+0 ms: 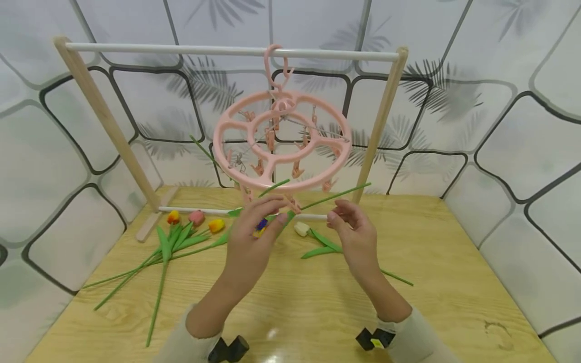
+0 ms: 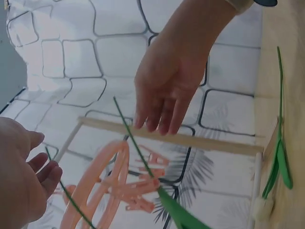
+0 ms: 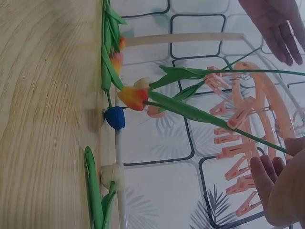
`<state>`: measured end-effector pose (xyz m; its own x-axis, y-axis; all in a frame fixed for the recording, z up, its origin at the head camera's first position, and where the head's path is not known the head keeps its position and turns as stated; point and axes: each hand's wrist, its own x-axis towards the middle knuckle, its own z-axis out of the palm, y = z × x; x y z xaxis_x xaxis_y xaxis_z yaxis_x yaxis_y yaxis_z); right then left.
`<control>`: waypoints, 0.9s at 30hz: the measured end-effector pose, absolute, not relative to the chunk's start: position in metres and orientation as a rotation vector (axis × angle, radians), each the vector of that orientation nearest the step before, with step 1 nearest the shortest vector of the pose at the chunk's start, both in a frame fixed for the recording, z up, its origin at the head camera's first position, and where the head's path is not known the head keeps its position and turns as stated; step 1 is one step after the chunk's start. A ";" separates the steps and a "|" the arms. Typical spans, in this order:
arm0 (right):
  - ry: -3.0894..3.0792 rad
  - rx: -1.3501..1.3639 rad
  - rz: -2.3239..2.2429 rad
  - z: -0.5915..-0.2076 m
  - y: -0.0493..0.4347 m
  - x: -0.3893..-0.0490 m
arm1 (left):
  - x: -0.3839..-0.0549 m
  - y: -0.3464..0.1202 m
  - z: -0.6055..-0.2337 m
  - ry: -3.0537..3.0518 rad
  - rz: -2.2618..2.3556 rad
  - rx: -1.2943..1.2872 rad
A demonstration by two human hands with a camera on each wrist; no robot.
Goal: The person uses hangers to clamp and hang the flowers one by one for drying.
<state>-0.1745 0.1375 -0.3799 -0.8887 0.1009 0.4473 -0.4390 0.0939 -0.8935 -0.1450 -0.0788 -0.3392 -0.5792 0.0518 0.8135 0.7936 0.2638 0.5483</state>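
Behind my left hand (image 1: 251, 232), a pink clip (image 3: 240, 112) on the round pink hanger (image 1: 282, 186) grips the green stem of an orange-yellow tulip (image 3: 133, 98). That tulip's bloom is mostly hidden by the left hand in the head view. My left hand has loosely bent fingers and holds nothing. My right hand (image 1: 356, 234), also empty, is just below the stem's far end with its fingers relaxed. A white tulip (image 3: 143, 83) and a pinkish tulip (image 3: 155, 111) hang farther back on the hanger.
The hanger hooks over a white rod (image 1: 181, 49) on a wooden frame (image 1: 102, 116). Several tulips (image 1: 196, 218) lie at the left of the table (image 1: 290, 312), a blue tulip (image 3: 114, 118) beside them. A white tulip (image 1: 301, 229) lies under the right hand.
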 end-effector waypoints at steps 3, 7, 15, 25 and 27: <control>-2.002 0.297 1.823 -0.382 0.148 -0.172 | -0.152 -0.098 -0.333 -1.834 -1.323 -0.718; -2.063 0.253 1.775 -0.387 0.165 -0.168 | -0.169 -0.119 -0.324 -1.826 -1.243 -0.721; -2.214 0.197 1.680 -0.403 0.198 -0.162 | -0.195 -0.142 -0.317 -1.869 -1.023 -0.822; -2.474 0.205 1.463 -0.421 0.228 -0.159 | -0.211 -0.150 -0.315 -1.960 -0.868 -0.971; -2.530 0.214 1.419 -0.425 0.232 -0.159 | -0.214 -0.150 -0.315 -1.966 -0.857 -0.996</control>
